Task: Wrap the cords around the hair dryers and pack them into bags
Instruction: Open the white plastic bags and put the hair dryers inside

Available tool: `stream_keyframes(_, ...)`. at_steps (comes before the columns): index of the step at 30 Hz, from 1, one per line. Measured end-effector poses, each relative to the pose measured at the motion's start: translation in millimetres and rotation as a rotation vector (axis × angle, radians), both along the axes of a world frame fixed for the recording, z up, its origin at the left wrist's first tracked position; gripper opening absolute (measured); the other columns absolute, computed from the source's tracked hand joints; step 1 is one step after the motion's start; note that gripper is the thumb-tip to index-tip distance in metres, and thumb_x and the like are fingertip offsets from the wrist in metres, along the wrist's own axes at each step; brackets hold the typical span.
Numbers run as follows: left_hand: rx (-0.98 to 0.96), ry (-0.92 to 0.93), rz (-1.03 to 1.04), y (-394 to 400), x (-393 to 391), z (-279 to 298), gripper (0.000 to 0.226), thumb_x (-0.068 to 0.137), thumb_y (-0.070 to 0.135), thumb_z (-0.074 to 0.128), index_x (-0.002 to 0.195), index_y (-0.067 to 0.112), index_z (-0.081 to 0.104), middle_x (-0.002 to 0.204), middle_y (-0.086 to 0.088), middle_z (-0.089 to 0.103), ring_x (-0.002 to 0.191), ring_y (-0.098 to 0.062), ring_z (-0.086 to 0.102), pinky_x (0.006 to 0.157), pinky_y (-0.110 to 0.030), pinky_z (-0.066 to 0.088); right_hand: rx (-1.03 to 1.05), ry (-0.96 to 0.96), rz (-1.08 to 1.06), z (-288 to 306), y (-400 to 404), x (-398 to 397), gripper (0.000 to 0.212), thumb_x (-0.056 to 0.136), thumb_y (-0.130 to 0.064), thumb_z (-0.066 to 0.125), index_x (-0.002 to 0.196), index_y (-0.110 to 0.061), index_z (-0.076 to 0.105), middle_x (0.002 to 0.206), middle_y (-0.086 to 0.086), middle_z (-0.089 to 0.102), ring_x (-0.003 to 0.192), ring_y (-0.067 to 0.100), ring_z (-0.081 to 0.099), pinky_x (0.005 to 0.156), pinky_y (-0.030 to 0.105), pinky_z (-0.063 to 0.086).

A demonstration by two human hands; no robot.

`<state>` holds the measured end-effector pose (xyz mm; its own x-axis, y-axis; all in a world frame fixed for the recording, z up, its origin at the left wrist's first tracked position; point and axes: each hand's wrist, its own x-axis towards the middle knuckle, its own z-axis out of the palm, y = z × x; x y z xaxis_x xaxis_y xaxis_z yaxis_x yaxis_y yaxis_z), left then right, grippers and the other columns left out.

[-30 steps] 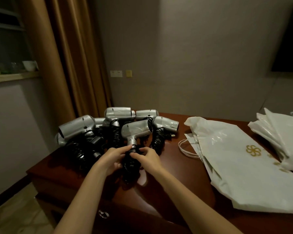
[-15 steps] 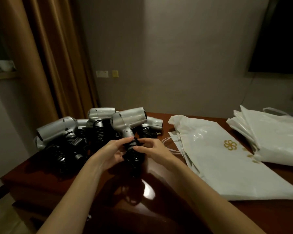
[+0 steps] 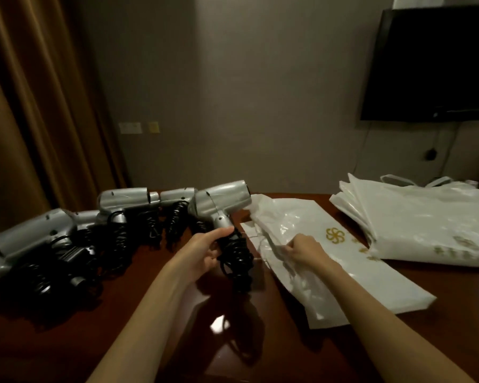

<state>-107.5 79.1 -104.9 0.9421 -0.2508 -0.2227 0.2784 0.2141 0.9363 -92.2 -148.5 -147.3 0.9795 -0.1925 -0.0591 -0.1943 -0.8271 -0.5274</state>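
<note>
My left hand (image 3: 205,251) grips the handle of a silver hair dryer (image 3: 221,201) and holds it upright above the table. Its black coiled cord (image 3: 237,255) is bunched around the handle and hangs below it. My right hand (image 3: 302,248) pinches the near edge of a flat white plastic bag (image 3: 324,244) with a gold flower logo, just right of the dryer. Several more silver hair dryers (image 3: 122,200) with black coiled cords lie in a row at the left of the table.
The dark wooden table (image 3: 177,327) has a stack of more white bags (image 3: 426,222) at the back right. A black wall television (image 3: 432,64) hangs above it. Brown curtains (image 3: 39,106) fall behind the left end of the table.
My right hand has let go of the cord and moved right onto the white bag. My left hand has carried the dryer to the right, toward the bag. The view has turned right.
</note>
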Motion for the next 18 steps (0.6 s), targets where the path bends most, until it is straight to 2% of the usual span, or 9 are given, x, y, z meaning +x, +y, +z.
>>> stream_keyframes(3, -0.057, 0.011, -0.034, -17.6, 4.7, -9.4, 0.019, 0.085, 0.02, 0.065, 0.098, 0.007, 0.067, 0.081, -0.005, 0.075, 0.074, -0.017, 0.07, 0.065, -0.027, 0.057, 0.249, -0.092, 0.04, 18.4, -24.7, -17.9, 0.036, 0.101, -0.032, 0.045, 0.082, -0.01, 0.066, 0.069, 0.003, 0.058, 0.062, 0.014, 0.053, 0.059, 0.023, 0.042)
stream_keyframes(6, -0.234, 0.044, -0.077, -47.7, 14.3, -7.0, 0.034, 0.077, 0.023, 0.067, 0.105, 0.004, 0.067, 0.092, -0.009, 0.075, 0.08, -0.017, 0.073, 0.069, -0.028, 0.059, 0.233, -0.252, 0.098, 30.9, -44.6, -32.8, 0.038, 0.102, -0.022, 0.044, 0.066, -0.018, 0.057, 0.06, -0.004, 0.051, 0.058, 0.012, 0.046, 0.055, 0.023, 0.033)
stream_keyframes(8, -0.283, 0.062, -0.102, -73.5, 20.2, -1.4, 0.031, 0.078, 0.021, 0.068, 0.103, 0.003, 0.068, 0.09, -0.009, 0.075, 0.076, -0.017, 0.073, 0.062, -0.025, 0.059, 0.212, -0.352, 0.13, 37.8, -53.9, -40.4, 0.036, 0.101, -0.023, 0.046, 0.071, -0.01, 0.061, 0.06, -0.006, 0.052, 0.057, 0.01, 0.047, 0.056, 0.023, 0.034)
stream_keyframes(10, -0.215, 0.069, -0.097, -100.4, 25.5, -1.2, 0.016, 0.086, 0.017, 0.067, 0.095, 0.004, 0.066, 0.081, -0.008, 0.073, 0.062, -0.013, 0.07, 0.049, -0.02, 0.052, 0.192, -0.459, 0.135, 44.2, -61.6, -47.8, 0.028, 0.1, -0.024, 0.047, 0.083, -0.009, 0.064, 0.068, -0.003, 0.06, 0.062, 0.011, 0.055, 0.059, 0.021, 0.041)
stream_keyframes(12, -0.1, 0.105, -0.094, -124.4, 30.8, -6.9, 0.014, 0.088, 0.017, 0.068, 0.092, 0.005, 0.062, 0.068, -0.005, 0.067, 0.046, -0.009, 0.061, 0.038, -0.017, 0.042, 0.177, -0.52, 0.151, 52.3, -68.3, -54.4, 0.03, 0.1, -0.026, 0.045, 0.09, -0.008, 0.066, 0.076, 0.006, 0.065, 0.069, 0.019, 0.061, 0.065, 0.027, 0.048)
stream_keyframes(13, -0.058, 0.133, -0.098, -134.3, 31.7, -10.9, 0.016, 0.089, 0.017, 0.068, 0.094, 0.003, 0.061, 0.065, -0.005, 0.065, 0.044, -0.009, 0.06, 0.038, -0.018, 0.042, 0.168, -0.527, 0.163, 57.4, -71.0, -57.0, 0.032, 0.1, -0.029, 0.044, 0.091, -0.007, 0.066, 0.077, 0.009, 0.066, 0.07, 0.022, 0.062, 0.067, 0.029, 0.049)
stream_keyframes(14, -0.044, 0.166, -0.1, -144.4, 33.8, -16.1, 0.021, 0.089, 0.017, 0.069, 0.1, 0.001, 0.061, 0.072, -0.008, 0.067, 0.053, -0.012, 0.063, 0.043, -0.02, 0.046, 0.154, -0.528, 0.173, 62.2, -73.5, -58.6, 0.034, 0.101, -0.029, 0.043, 0.091, -0.007, 0.067, 0.078, 0.01, 0.065, 0.071, 0.023, 0.061, 0.066, 0.028, 0.048)
stream_keyframes(16, -0.003, 0.194, -0.113, -165.9, 35.2, -24.8, 0.037, 0.09, 0.019, 0.069, 0.12, 0.001, 0.057, 0.107, -0.016, 0.068, 0.087, -0.023, 0.067, 0.064, -0.03, 0.055, 0.113, -0.516, 0.196, 70.0, -74.2, -59.6, 0.033, 0.101, -0.027, 0.043, 0.091, -0.007, 0.067, 0.077, 0.009, 0.065, 0.07, 0.022, 0.06, 0.062, 0.023, 0.045)
stream_keyframes(18, 0.03, 0.187, -0.17, -184.2, 30.8, -22.5, 0.045, 0.095, 0.022, 0.061, 0.134, 0.002, 0.051, 0.129, -0.02, 0.06, 0.104, -0.029, 0.062, 0.084, -0.039, 0.055, 0.067, -0.484, 0.214, 71.6, -71.0, -59.7, 0.031, 0.101, -0.027, 0.043, 0.092, -0.011, 0.068, 0.077, 0.003, 0.066, 0.071, 0.015, 0.061, 0.063, 0.018, 0.045)
